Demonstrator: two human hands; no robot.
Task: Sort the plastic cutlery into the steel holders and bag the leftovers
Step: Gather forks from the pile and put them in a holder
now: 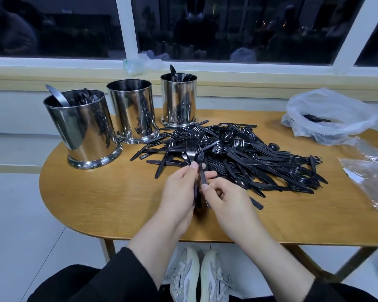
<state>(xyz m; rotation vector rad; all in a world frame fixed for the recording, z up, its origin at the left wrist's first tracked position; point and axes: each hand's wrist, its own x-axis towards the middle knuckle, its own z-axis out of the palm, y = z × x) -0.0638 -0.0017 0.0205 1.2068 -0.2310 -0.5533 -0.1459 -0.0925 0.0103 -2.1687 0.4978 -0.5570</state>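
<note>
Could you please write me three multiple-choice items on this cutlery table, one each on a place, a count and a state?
1. Where does the white plastic bag with a few black pieces in it sit on the oval wooden table?
A. far right
B. front left
C. between the holders

2. How many shiny steel cylindrical holders stand on the table?
A. two
B. three
C. five

3. What is the left hand doing?
A. resting flat on the table
B. holding black plastic forks
C. lifting a holder

Answers: 1 A, the bag lies at the table's far right edge. 2 B, three holders stand in a row at the far left. 3 B, its fingers are curled round fork handles, which the right hand also pinches.
</note>
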